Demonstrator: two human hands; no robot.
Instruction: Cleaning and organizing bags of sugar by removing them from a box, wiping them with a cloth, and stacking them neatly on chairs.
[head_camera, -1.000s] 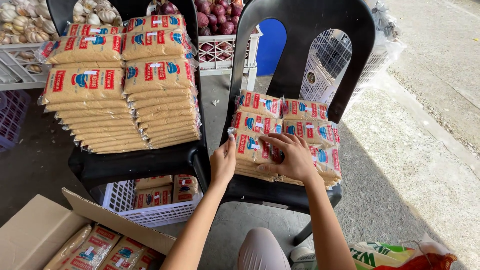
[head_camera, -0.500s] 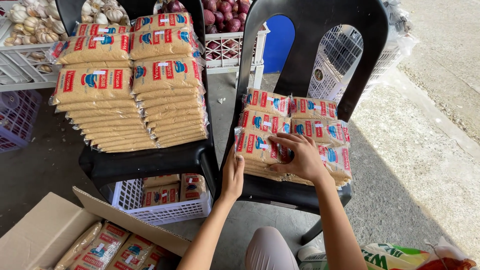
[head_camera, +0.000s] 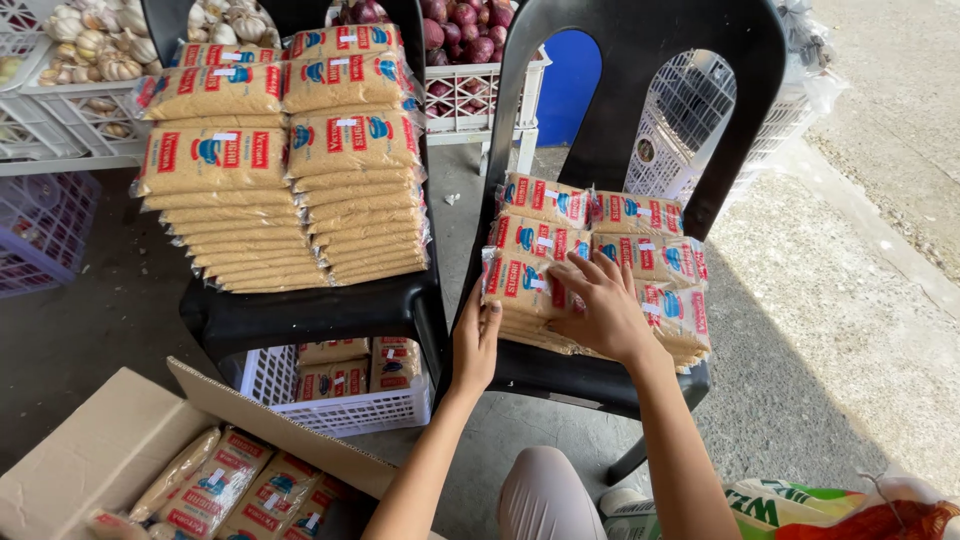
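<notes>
Black plastic formed the two chairs at the centre of the scene, each loaded with flat clear packets of tan grain bearing red-and-blue labels. On the right-hand black plastic chair (head_camera: 640, 90), a low stack of the packets (head_camera: 620, 250) lay in overlapping rows across the seat. The person's right hand (head_camera: 600, 310) rested palm down on the front of that stack, fingers spread flat across the top packet rather than closed around it. The left hand (head_camera: 476, 345) stood open and upright against the stack's left edge, fingertips touching the packet ends at the front corner of the seat; it gripped nothing.

Just beside it, the left-hand black plastic chair (head_camera: 300, 315) carried two taller piles of the same packets (head_camera: 285, 170), leaning back against the chair's backrest. Beneath that seat sat a white plastic lattice basket (head_camera: 340, 400) with more packets inside. An open brown cardboard box (head_camera: 110, 450) in the lower left corner held several further packets lying loose.

Behind the chairs, white crates held garlic bulbs (head_camera: 95, 45) and red onions (head_camera: 465, 25). A purple plastic crate (head_camera: 40, 230) stood at the far left on the concrete floor (head_camera: 820, 330). A green-and-white printed sack (head_camera: 790, 505) lay near the person's knee at the lower right.
</notes>
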